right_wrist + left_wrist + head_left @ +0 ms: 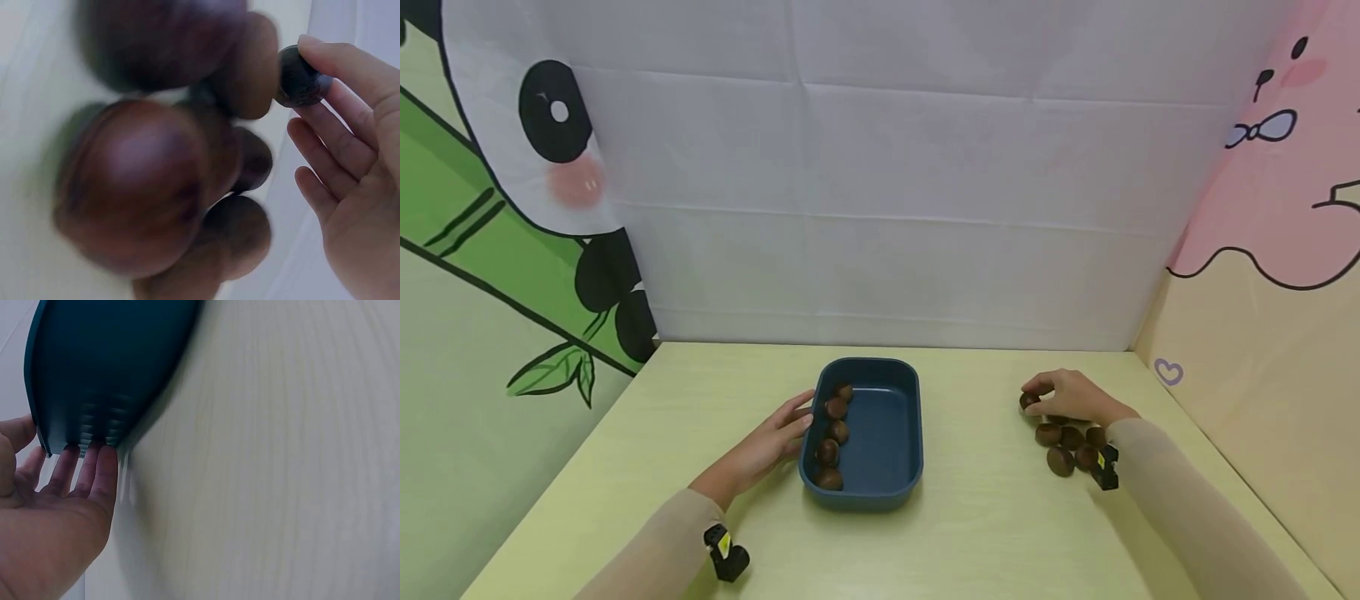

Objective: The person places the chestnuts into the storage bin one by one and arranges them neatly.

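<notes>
A dark blue rectangular box (880,433) stands mid-table, with a row of several brown chestnuts (827,452) along the inside of its left wall. My left hand (762,450) rests its extended fingers against the outside of that wall; the left wrist view shows the fingertips (107,456) at the box's ribbed outer side. On the right, my right hand (1071,397) pinches one chestnut (301,76) between thumb and index finger, the other fingers loosely bent. Close in front of that hand lies a pile of several chestnuts (1061,461), large and blurred in the right wrist view.
The pale yellow table (970,500) runs back to a white cloth wall (887,267). Cartoon-printed panels flank it, green on the left (497,467) and pink and beige on the right (1247,367). Bare tabletop lies between the box and the pile.
</notes>
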A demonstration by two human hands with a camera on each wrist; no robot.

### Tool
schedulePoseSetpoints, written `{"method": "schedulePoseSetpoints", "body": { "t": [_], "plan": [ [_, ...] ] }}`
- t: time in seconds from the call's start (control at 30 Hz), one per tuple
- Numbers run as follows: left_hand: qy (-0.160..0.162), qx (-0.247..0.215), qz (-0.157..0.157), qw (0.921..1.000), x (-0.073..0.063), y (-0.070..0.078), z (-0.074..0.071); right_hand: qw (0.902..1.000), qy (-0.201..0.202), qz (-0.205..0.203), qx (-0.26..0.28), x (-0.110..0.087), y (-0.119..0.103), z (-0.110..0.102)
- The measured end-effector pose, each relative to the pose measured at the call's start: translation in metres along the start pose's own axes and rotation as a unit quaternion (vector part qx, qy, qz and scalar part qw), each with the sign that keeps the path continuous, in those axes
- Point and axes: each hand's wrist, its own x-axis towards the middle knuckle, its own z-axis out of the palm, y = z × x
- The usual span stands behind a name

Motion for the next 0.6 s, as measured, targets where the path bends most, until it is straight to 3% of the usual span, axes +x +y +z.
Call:
{"method": "schedulePoseSetpoints", "body": {
  "t": [0.3, 0.6],
  "plan": [
    [0.003, 0.004, -0.003, 1.0, -0.001, 0.001, 0.0, 0.9985, -0.016, -0.051, 0.011, 0.021, -0.035, -0.003],
    [-0.014, 0.002, 0.005, 0.9999, -0.001, 0.001, 0.0, 0.9927, -0.037, -0.109, 0.037, 0.042, -0.106, -0.002]
  ]
}}
